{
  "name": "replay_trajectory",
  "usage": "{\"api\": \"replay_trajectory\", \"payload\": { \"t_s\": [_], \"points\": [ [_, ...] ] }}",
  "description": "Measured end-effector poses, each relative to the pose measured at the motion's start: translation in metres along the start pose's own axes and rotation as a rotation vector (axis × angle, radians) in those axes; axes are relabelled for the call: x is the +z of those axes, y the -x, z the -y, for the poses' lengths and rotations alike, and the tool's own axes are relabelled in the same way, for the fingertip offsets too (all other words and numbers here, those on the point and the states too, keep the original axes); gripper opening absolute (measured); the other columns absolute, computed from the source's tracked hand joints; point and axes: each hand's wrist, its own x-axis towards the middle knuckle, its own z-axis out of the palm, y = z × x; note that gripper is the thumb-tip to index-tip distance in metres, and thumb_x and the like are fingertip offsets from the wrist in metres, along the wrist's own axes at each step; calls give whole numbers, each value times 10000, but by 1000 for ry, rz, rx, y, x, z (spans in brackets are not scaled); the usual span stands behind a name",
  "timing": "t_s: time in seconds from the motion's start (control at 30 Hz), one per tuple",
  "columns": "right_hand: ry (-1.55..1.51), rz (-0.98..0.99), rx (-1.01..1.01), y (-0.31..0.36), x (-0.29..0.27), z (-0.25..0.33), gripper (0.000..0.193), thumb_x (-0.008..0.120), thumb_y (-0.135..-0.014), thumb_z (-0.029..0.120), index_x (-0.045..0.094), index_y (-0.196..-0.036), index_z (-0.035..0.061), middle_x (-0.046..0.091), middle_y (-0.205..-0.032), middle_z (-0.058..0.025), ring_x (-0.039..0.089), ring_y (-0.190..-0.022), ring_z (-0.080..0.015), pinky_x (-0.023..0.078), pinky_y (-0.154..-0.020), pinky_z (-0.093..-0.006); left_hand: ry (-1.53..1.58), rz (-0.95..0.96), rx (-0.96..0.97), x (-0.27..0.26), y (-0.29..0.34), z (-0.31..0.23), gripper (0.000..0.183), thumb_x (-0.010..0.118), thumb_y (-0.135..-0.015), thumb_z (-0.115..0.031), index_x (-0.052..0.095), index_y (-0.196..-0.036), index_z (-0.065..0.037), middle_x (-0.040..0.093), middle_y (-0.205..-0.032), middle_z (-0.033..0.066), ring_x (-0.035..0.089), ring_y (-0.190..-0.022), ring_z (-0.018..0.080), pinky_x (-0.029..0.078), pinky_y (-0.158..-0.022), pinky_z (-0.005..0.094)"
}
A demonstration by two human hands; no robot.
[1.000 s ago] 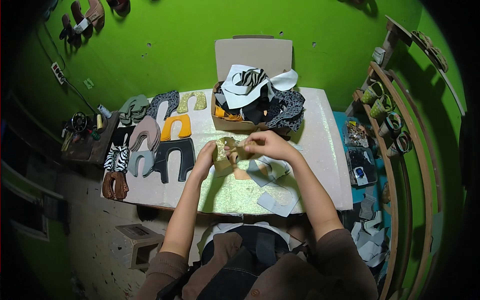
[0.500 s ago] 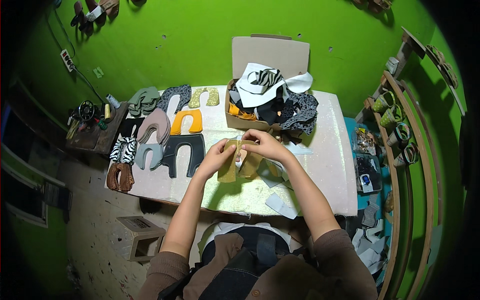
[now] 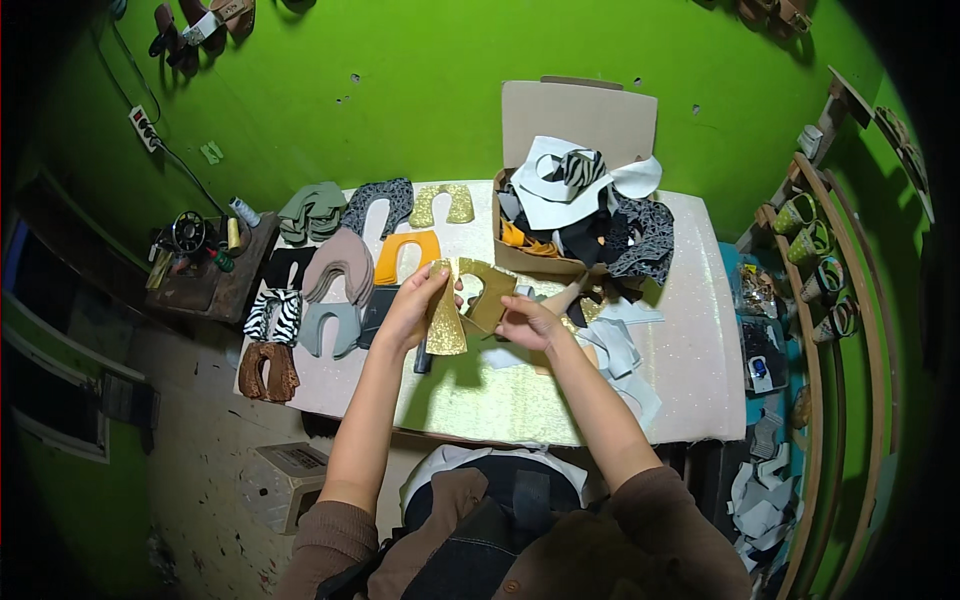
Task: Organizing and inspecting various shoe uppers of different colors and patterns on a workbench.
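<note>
Both my hands hold gold material above the middle of the table (image 3: 480,420). Pinched at its upper end in my left hand (image 3: 410,308) is a glittery gold upper piece (image 3: 447,330), which hangs down and widens at the bottom. My right hand (image 3: 533,323) grips the edge of a dull olive-gold piece (image 3: 495,293) with a curved inner cut. Whether the two parts are joined cannot be made out. Behind my left hand lies a black U-shaped piece (image 3: 374,312), partly covered. Pale grey scraps (image 3: 618,345) lie beyond my right hand.
At the back, an open cardboard box (image 3: 540,264) overflows with scraps. U-shaped stacks cover the table's left side, including orange (image 3: 405,257), mauve (image 3: 338,268) and zebra-striped (image 3: 272,317) ones. A wooden rack (image 3: 800,240) with sandals stands right; a stool (image 3: 290,480) stands on the floor.
My hands have moved apart, and the gold material is now spread between them. My right hand has gone lower, to the piece's right edge. The whole view has shifted slightly.
</note>
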Motion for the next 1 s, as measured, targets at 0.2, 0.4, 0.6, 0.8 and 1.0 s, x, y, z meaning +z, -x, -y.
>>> {"api": "replay_trajectory", "payload": {
  "t_s": [0.2,0.4,0.6,0.8,1.0],
  "points": [
    [-42,-78,-1,-47,7,-26,313,509,-873,135,476,-1155,4,592,-1061,-112,599,-927,-209,492,-809,-370,374,-145,-145,-63,-22,12,265,458,-880,-75,449,-1128,17,569,-1062,120,581,-930,197,504,-808,339],
    [-136,-418,93,-97,-14,-38,266,446,-896,133,476,-1146,45,611,-962,-99,613,-861,-210,518,-733,-376,701,-56,-216,-101,-18,29,351,474,-882,-120,435,-1200,23,583,-1083,113,603,-938,198,511,-816,300],
    [-209,-587,89,-114,-17,-30,239,434,-878,109,498,-1079,-3,604,-955,-133,609,-840,-236,502,-767,-381,615,-98,-341,-142,-42,34,218,467,-893,-92,489,-1090,-1,594,-1007,120,613,-888,200,532,-752,289],
    [-189,-707,139,-128,14,-18,269,465,-832,58,480,-1097,18,575,-993,-126,590,-883,-247,493,-802,-414,389,-191,-298,-157,-78,15,213,454,-899,-93,462,-1094,-7,579,-992,117,614,-862,205,538,-731,296],
    [138,-765,-29,-160,8,9,359,445,-842,5,390,-1191,69,542,-1035,-117,588,-872,-203,537,-734,-341,108,-218,-271,-159,-127,-9,246,481,-879,-93,470,-1107,1,582,-978,109,612,-847,188,533,-737,291]
  ]
}}
